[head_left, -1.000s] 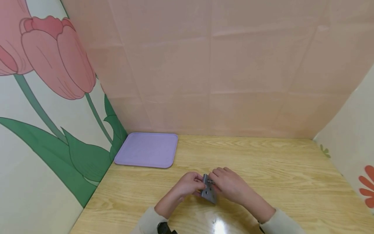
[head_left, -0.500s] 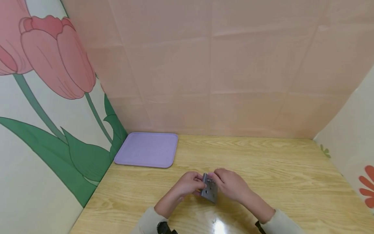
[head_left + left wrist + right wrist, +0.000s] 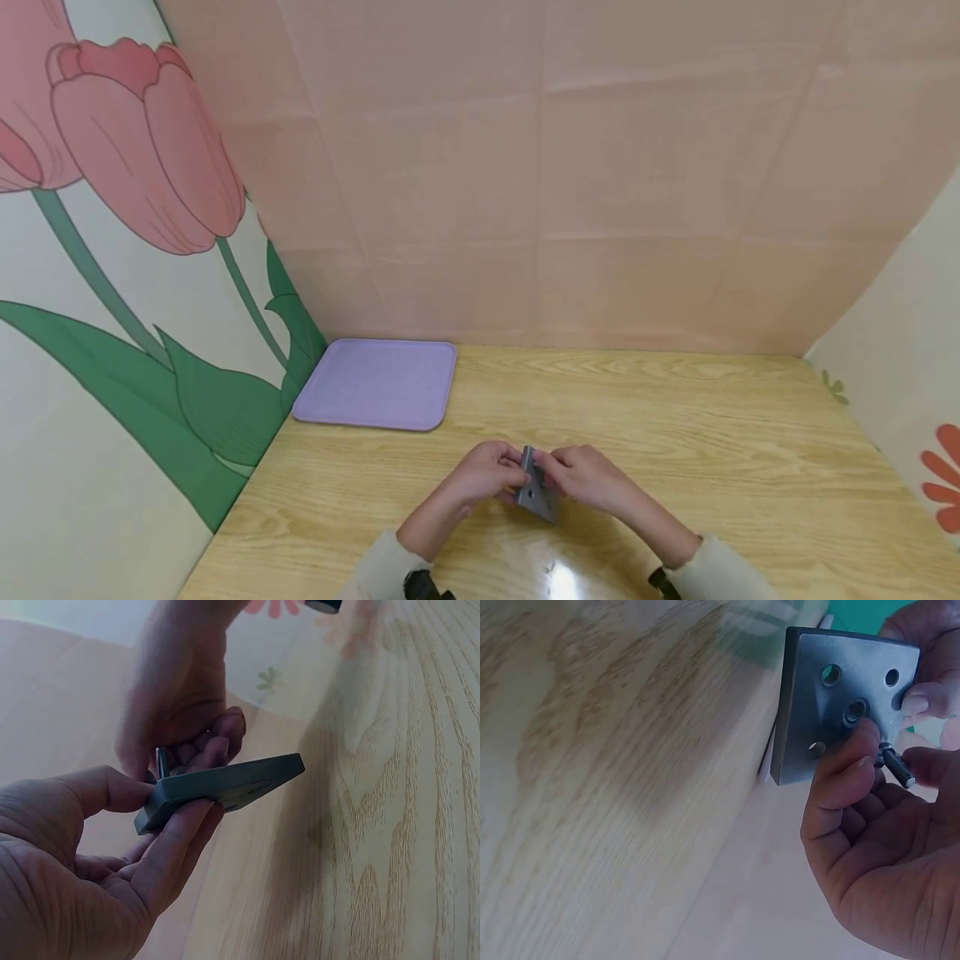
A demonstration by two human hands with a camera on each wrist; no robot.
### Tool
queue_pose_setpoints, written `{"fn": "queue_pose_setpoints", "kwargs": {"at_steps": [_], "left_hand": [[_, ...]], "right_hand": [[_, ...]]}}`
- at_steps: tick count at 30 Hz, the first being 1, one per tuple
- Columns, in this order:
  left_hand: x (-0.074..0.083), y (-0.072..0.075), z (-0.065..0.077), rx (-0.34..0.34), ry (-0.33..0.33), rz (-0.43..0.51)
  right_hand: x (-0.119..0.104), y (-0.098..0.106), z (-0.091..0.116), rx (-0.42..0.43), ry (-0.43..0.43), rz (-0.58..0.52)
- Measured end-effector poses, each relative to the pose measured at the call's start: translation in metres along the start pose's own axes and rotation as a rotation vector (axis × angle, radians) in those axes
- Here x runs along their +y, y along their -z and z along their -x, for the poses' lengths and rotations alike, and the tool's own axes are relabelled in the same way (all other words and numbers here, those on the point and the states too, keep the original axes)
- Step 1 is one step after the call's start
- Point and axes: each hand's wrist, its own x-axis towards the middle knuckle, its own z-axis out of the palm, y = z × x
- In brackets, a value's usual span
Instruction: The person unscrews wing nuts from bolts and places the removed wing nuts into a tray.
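My left hand (image 3: 489, 475) grips a grey metal plate (image 3: 832, 675) at one end, thumb on one side and fingers on the other. The plate has holes near its corners and a threaded hole in the middle; it is held tilted above the table. A threaded bolt (image 3: 898, 766) with a nut-like ring at its base stands out from the plate near one corner. My right hand (image 3: 594, 479) has its thumb and index finger on either side of this bolt, pinching near its base. In the left wrist view, the bolt (image 3: 160, 761) stands beside the left thumb.
A purple tray (image 3: 378, 383) lies at the back left of the wood-grain table (image 3: 675, 417). A pinkish sheet (image 3: 540, 167) hangs behind the table. Walls with painted flowers stand at left and right.
My right hand's fingers have shifted around the bolt, the hand first rising slightly, then lowering with its wrist turned. My left hand and the plate have stayed nearly still.
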Motion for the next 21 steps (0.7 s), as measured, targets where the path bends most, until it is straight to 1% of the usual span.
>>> {"fn": "queue_pose_setpoints", "kwargs": {"at_steps": [2,4,6,8,11,13,14,15,17,21], "left_hand": [[0.0,0.0,0.0,0.003,0.0,-0.001],[0.001,0.0,0.001,0.006,0.002,0.005],[0.001,0.0,0.001,0.007,0.002,0.006],[0.0,0.0,0.001,0.008,0.0,0.009],[0.0,0.001,0.002,0.013,0.002,0.005],[0.0,0.001,0.002,0.017,0.002,0.004],[0.001,0.001,0.003,0.018,0.002,0.004],[0.001,0.001,0.003,0.021,0.002,0.003],[0.001,0.001,0.003,0.023,0.003,0.003],[0.002,0.001,0.003,0.026,0.004,0.0]], "right_hand": [[0.001,0.0,-0.001,0.009,0.022,0.035],[0.002,0.0,-0.001,0.022,0.064,0.093],[0.004,0.0,-0.002,0.052,0.143,0.212],[0.006,0.0,-0.002,0.097,0.263,0.374],[0.009,0.0,-0.001,0.212,0.476,0.657],[0.01,0.0,-0.001,0.291,0.601,0.805],[0.011,0.001,-0.001,0.324,0.647,0.856],[0.011,0.001,-0.001,0.351,0.685,0.895],[0.012,0.001,-0.001,0.381,0.729,0.935],[0.013,0.001,-0.001,0.407,0.764,0.954]]}}
